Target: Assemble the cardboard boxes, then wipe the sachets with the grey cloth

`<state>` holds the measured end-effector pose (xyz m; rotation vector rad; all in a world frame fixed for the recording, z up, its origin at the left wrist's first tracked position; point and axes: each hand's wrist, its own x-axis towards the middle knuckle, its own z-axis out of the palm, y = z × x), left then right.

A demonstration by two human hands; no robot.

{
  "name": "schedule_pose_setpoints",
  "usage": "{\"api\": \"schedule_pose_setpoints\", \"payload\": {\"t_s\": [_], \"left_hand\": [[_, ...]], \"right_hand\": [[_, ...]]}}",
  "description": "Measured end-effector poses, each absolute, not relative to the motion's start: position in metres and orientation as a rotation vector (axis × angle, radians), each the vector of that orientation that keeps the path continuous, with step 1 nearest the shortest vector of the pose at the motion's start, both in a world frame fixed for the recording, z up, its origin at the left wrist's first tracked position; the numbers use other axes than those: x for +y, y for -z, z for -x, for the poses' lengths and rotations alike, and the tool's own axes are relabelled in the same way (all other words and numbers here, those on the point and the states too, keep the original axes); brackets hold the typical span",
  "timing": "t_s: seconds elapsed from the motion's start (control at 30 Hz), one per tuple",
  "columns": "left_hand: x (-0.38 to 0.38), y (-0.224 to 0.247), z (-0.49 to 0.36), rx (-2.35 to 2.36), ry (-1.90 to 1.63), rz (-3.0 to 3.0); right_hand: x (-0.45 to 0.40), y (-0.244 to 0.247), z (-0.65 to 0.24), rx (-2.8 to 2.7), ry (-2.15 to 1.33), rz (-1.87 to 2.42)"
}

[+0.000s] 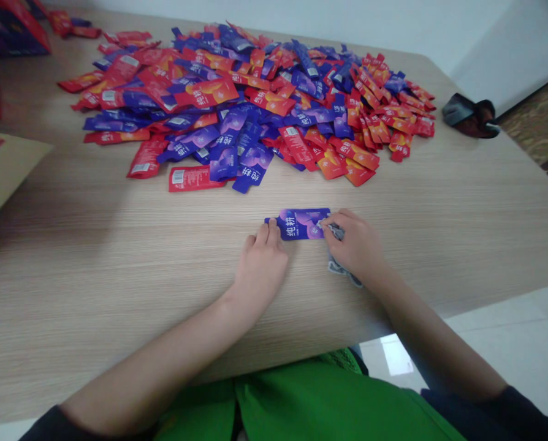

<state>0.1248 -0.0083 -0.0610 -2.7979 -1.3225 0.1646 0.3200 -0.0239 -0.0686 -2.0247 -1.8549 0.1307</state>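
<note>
A purple sachet point(305, 224) with white lettering and a narrow neck at its left end lies flat on the table in front of me. My left hand point(262, 257) holds the neck end down, its fingertips together on top of it. In my right hand point(354, 242) a crumpled grey cloth point(342, 269) is pinched, and part of it hangs out below the palm. Those fingertips and the cloth touch the sachet's right end. The right hand hides some of the cloth.
A large heap of red and purple sachets point(255, 98) spreads across the back of the wooden table point(131, 282). Red boxes point(19, 27) and a tan cardboard flap point(7, 168) are at the left. A dark, shiny crumpled object point(469, 116) sits near the right edge.
</note>
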Motion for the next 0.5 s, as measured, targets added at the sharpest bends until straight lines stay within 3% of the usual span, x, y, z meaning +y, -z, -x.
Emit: {"api": "schedule_pose_setpoints", "payload": {"t_s": [0.5], "left_hand": [[-0.009,0.061,-0.125,-1.353,-0.163,2.81]], "right_hand": [[-0.027,0.074,-0.353,-1.786,-0.261,2.039]]}}
